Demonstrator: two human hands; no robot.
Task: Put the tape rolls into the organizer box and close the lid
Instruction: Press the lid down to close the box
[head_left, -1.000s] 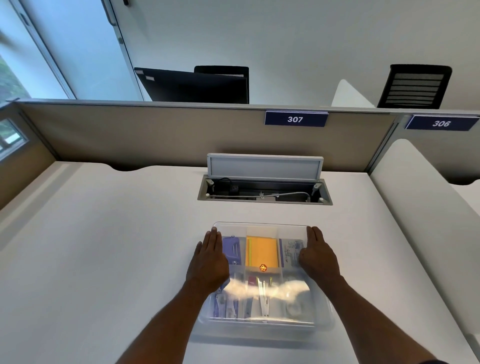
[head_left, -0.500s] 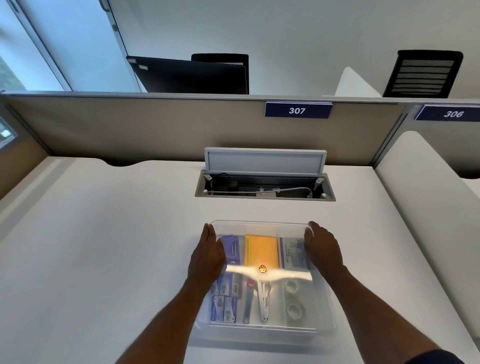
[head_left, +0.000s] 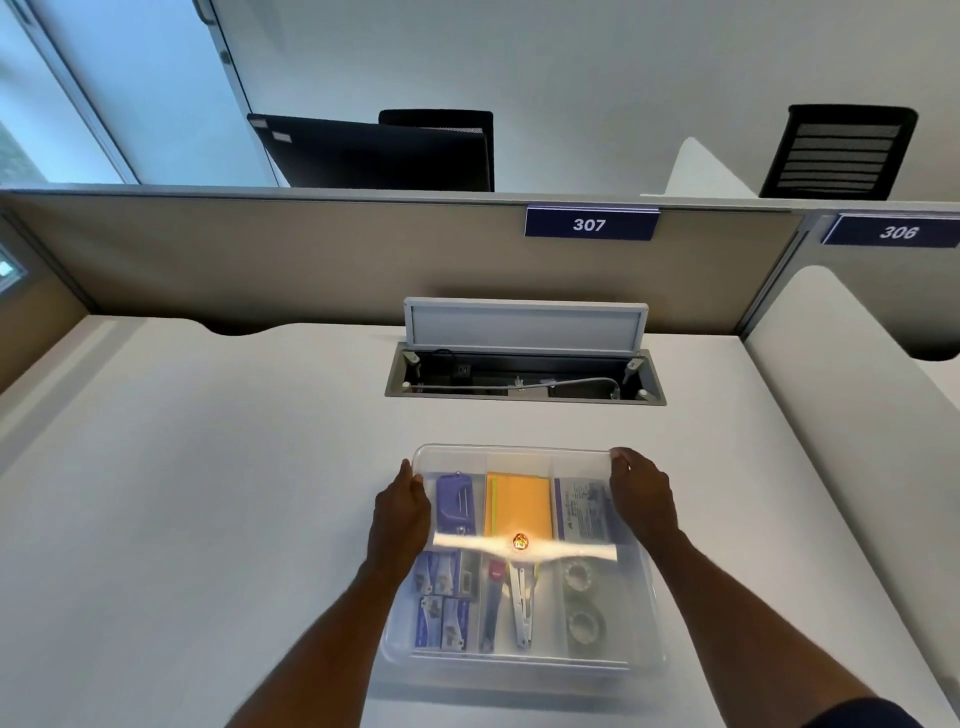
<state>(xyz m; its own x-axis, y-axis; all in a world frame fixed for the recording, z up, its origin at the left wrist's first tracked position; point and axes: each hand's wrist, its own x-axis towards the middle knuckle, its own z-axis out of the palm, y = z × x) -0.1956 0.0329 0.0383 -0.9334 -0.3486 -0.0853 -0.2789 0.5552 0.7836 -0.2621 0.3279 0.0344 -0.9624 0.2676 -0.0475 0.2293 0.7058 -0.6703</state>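
- With the clear lid (head_left: 519, 460) lying on top of the organizer box (head_left: 644, 660), both hands grip it at its far corners.
- left hand (head_left: 400, 512): fingers curled round the lid's far-left edge, thumb on top, clamped on the lid.
- right hand (head_left: 641, 496): fingers hooked over the far-right corner, palm flat on the lid, also clamped on it.
- tape rolls (head_left: 582, 597): two of them, one behind the other, in the near-right compartment, seen through the lid.
- Other contents: yellow pad (head_left: 519, 506) in far-middle compartment, blue packets (head_left: 441, 605) on the near left, a stapler-like tool (head_left: 519, 603) in the near middle.
- Box sits on the white desk (head_left: 208, 493), centred, just in front of the open cable hatch (head_left: 524, 371).
- Whether the lid is fully snapped down: can't tell; bright glare strip across its middle.
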